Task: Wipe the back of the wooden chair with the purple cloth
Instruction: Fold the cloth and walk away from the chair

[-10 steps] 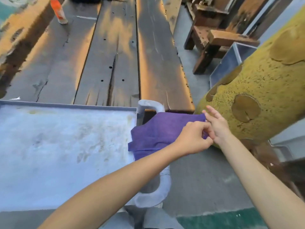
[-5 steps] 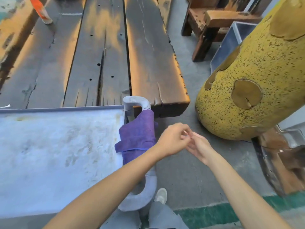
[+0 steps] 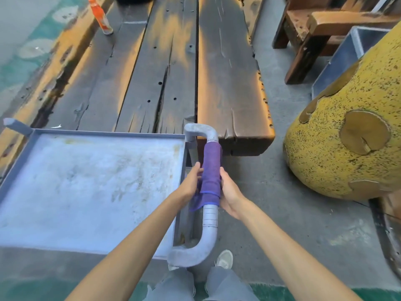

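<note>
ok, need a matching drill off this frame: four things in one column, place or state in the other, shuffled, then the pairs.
Things:
1. purple cloth
2. orange bottle
3. wooden chair
4. yellow speckled log

Places or states:
A. on the far wooden planks, top left
B. draped over the cart handle, between both hands
C. large, on the floor at right
D. top right, untouched

Pairs: 1-B, 2-A, 3-D, 4-C

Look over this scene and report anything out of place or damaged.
The purple cloth is draped over the cart handle, not at the wooden chair; the left hand and right hand touch its sides. The plank table is cracked and chipped along its end.
</note>
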